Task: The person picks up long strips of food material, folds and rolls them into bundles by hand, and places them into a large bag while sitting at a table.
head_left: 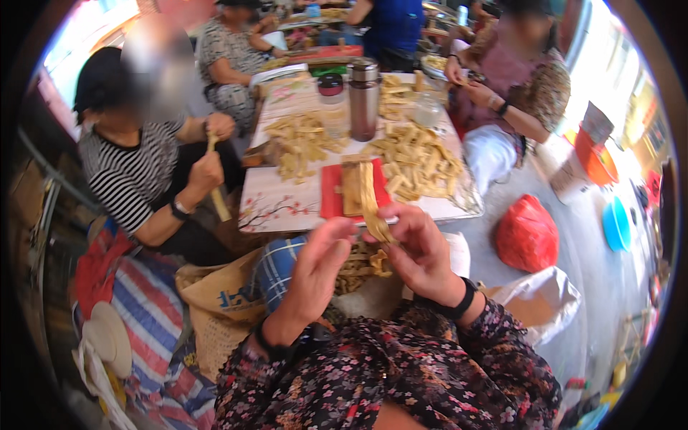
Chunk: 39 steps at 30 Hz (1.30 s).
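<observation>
My right hand point(419, 251) pinches a long, flat, pale-yellow strip point(368, 197) near its lower end, between thumb and fingers. The strip's upper part rises in front of a small wooden block point(351, 190) on a red sheet point(330, 190) at the near edge of the table. To the left of the strip, my left hand point(321, 269) has its fingers stretched out, slightly blurred, and seems to hold nothing. Below both hands, more yellowish pieces point(351, 276) lie over my lap, partly hidden by the hands.
On the white table point(269, 208) are heaps of similar strips point(416, 161), a metal flask point(363, 100) and a dark-lidded jar point(332, 104). A person in stripes point(154, 172) works at left, another point(516, 79) at right. A red bag point(528, 233) and brown sack point(218, 301) flank me.
</observation>
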Motion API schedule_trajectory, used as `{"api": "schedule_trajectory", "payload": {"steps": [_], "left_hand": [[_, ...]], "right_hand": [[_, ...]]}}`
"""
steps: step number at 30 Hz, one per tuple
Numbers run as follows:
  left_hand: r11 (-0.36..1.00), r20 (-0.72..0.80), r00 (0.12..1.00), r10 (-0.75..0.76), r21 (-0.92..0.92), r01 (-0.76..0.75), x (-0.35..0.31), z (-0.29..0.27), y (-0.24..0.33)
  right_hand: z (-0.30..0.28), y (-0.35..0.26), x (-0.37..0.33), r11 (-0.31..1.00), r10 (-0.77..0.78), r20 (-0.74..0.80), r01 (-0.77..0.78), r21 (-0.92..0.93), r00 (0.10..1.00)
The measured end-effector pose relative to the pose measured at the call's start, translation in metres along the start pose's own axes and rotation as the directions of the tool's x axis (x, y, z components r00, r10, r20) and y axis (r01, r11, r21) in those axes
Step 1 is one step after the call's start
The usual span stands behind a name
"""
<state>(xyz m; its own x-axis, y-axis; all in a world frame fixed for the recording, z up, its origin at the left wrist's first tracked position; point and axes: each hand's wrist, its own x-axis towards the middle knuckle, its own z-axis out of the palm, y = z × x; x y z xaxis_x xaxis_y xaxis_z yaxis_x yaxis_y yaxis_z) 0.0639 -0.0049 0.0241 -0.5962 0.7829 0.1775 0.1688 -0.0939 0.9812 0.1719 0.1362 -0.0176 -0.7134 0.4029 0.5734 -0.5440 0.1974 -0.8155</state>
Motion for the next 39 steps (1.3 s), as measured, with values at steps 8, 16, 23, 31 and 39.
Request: {"api": "schedule_trajectory", "payload": {"steps": [8, 16, 23, 31, 39], "left_hand": [[0.914, 0.043, 0.991, -0.125, -0.385, 0.132, 0.001, -0.016, -0.066], [0.823, 0.143, 0.96, 0.242, 0.494, -0.281, 0.006, -0.003, -0.076], [0.87, 0.378, 0.818, -0.433, -0.062, 0.489, 0.009, -0.015, -0.078], [0.663, 0.267, 0.842, -0.468, -0.524, 0.535, 0.013, -0.009, -0.101], [0.811, 0.425, 0.775, -0.469, -0.142, 0.568, 0.008, 0.012, -0.087]], "right_hand": [[0.022, 0.023, -0.005, 0.941, -0.071, 0.186, 0.127, -0.314, 0.98], [0.007, 0.031, -0.002, 0.971, 0.047, 0.086, -0.025, -0.24, 0.995], [-0.005, 0.024, 0.001, 0.803, -0.252, 0.115, 0.273, -0.529, 0.961], [0.014, 0.048, -0.025, 0.971, 0.032, 0.224, 0.023, -0.238, 0.974], [0.005, 0.037, -0.008, 0.896, -0.088, 0.109, 0.126, -0.427, 0.99]]}}
